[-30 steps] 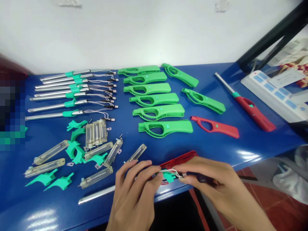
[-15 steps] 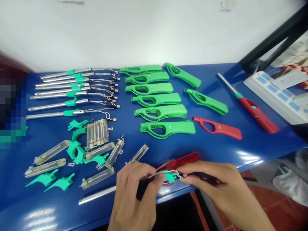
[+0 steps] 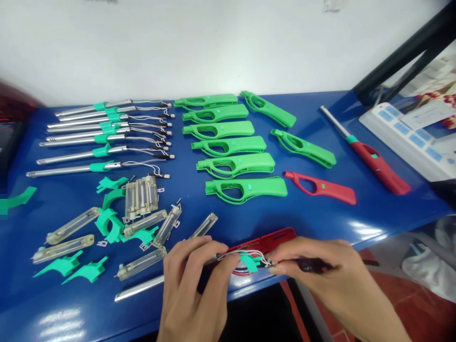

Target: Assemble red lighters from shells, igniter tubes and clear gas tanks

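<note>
At the table's front edge, my left hand [image 3: 199,285] is closed around the front of a red lighter shell half [image 3: 274,240], with a metal lighter tube [image 3: 138,288] sticking out to the left. Between my hands a teal trigger [image 3: 250,261] sits at the shell, with white wires [image 3: 249,252] looping above it. My right hand [image 3: 320,270] pinches the wire end beside the trigger; a small dark igniter seems to be there, mostly covered by the fingers. What lies deeper in the right palm is in shadow.
Several metal tubes with wires [image 3: 74,168] lie in rows at left. Clear fuel tanks [image 3: 142,263] and loose teal triggers [image 3: 85,271] lie below them. Green lighter shells [image 3: 263,186], a red shell [image 3: 335,191], an assembled red lighter [image 3: 381,171] and a white power strip [image 3: 409,137] stretch rightward.
Both hands stay at the red shell with almost the same grip. The right fingertips have shifted slightly at the wire end. The whole view has moved a little.
</note>
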`<state>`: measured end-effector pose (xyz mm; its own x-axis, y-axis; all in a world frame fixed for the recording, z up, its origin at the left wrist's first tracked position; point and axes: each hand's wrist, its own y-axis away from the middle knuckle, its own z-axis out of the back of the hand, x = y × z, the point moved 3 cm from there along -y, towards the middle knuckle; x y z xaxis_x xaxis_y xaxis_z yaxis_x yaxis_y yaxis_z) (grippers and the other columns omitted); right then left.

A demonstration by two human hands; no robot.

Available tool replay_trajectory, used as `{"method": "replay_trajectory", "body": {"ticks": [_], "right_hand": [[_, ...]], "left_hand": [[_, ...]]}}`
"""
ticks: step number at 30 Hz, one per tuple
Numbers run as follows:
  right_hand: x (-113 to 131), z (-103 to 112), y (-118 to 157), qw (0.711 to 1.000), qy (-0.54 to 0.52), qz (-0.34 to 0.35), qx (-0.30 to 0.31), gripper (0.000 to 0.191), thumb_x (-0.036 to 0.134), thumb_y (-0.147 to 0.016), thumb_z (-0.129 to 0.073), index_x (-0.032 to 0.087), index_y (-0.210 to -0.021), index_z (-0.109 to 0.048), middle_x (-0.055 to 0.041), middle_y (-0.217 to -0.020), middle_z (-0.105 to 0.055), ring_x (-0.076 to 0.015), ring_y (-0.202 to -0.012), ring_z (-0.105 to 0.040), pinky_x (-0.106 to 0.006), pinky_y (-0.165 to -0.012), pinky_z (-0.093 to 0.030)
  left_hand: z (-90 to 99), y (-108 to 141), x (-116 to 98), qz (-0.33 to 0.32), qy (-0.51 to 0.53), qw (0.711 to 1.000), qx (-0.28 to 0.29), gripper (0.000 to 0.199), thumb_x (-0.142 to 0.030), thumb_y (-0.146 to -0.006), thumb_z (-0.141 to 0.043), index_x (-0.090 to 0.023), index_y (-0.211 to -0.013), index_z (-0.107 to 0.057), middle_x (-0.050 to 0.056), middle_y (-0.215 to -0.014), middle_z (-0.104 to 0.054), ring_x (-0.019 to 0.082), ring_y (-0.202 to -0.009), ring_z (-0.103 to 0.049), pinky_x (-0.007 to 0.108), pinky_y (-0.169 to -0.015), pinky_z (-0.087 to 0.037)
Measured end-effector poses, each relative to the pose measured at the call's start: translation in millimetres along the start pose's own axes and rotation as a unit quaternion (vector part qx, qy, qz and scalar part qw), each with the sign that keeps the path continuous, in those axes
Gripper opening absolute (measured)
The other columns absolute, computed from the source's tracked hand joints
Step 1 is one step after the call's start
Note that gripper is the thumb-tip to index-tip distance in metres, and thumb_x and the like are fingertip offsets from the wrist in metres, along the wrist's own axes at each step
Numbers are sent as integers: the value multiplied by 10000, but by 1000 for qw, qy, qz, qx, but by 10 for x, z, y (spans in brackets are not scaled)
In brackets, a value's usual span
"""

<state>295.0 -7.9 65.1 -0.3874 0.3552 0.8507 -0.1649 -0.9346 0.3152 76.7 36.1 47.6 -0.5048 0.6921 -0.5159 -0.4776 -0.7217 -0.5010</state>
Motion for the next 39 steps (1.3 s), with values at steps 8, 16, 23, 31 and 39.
{"method": "replay_trajectory", "body": {"ticks": [8,16,23,31,39], "right_hand": [[26,22,0,999,10,34,3,92,353,-900,-825,301,-827,-846,51,-772,-829,-127,-661,-778,-134,-643,-594],[6,13,2,999,29,24,5,173,419,-914,-811,284,-812,-843,16,-785,-828,-166,-691,-783,-196,-613,-591],[30,-23,24,1000,5,19,-6,147,397,-907,-817,281,-821,-844,15,-795,-832,-172,-705,-789,-201,-646,-609],[91,-87,30,996,-16,31,-78,104,264,-853,-846,333,-776,-834,93,-739,-814,-100,-663,-773,-90,-649,-572],[-31,-121,51,996,13,42,-81,76,317,-917,-803,317,-852,-841,64,-825,-837,-146,-740,-798,-153,-711,-617]], "left_hand": [[15,9,6,0,10,1000,-6,345,127,-867,-703,-130,-1089,-761,99,-1129,-682,271,-1157,-617,483,-980,-507],[30,-7,-16,5,-1,1000,-4,313,111,-874,-720,-135,-1064,-756,81,-1083,-697,249,-1141,-640,470,-983,-526],[23,-14,-32,1,-1,1000,-23,301,121,-861,-726,-122,-1034,-758,84,-1049,-703,254,-1115,-643,476,-959,-533],[-5,-17,-19,-5,1,1000,-20,267,103,-887,-715,-117,-1037,-740,87,-1042,-696,245,-1101,-638,476,-976,-512],[-1,-15,-33,-12,-8,1000,-16,269,93,-896,-697,-120,-1058,-732,86,-1045,-696,249,-1092,-648,474,-978,-503]]}}
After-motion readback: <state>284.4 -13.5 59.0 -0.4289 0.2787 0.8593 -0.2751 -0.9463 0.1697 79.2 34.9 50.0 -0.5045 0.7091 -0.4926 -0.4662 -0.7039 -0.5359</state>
